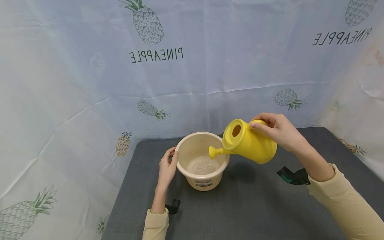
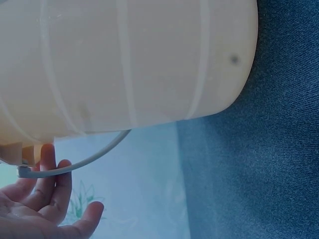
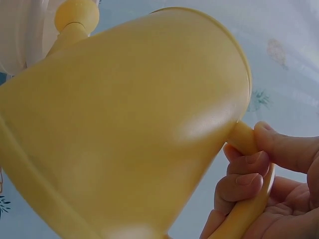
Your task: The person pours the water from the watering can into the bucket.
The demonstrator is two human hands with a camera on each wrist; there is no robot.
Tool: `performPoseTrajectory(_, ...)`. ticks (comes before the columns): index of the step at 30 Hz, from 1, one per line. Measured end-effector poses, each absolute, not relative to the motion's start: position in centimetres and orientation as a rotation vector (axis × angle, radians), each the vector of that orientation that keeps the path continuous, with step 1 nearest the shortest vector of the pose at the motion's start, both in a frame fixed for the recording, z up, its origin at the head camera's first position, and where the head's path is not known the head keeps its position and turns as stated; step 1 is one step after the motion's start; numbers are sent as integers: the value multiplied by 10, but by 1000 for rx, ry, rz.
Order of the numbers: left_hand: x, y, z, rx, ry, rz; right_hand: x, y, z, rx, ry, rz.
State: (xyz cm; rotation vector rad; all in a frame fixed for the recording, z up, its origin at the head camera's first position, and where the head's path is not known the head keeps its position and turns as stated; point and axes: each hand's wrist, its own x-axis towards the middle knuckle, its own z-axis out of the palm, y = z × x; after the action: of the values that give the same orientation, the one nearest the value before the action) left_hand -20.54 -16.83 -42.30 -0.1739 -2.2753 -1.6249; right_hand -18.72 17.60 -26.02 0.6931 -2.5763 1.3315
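Note:
A cream plastic bucket (image 1: pixel 190 148) stands upright on the dark table, with rippled clear liquid (image 1: pixel 202 166) at its bottom. My left hand (image 1: pixel 167 168) holds its left rim; in the left wrist view the fingers lie by the lug where a pale bail handle (image 2: pixel 94 158) joins. Curled around the handle of a yellow watering can (image 1: pixel 255 146), my right hand (image 1: pixel 277 130) keeps it raised above the table, tilted to the left. The can's round spout head (image 1: pixel 213 152) hangs over the bucket's right side. From above, its fill hole (image 1: pixel 236 130) shows.
A dark grey cloth (image 1: pixel 240 206) covers the table. Behind and at both sides hangs a pale curtain (image 1: pixel 192 76) with pineapple prints, close to the table's back edge. Black wrist mounts (image 1: pixel 295 176) stick out from both forearms.

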Motion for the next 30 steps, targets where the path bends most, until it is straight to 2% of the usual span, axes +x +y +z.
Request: performPoseTrajectory(30, -204, -168, -424, -191, -2257, -1645, -187, 176, -258, 717, -2584, 1319)
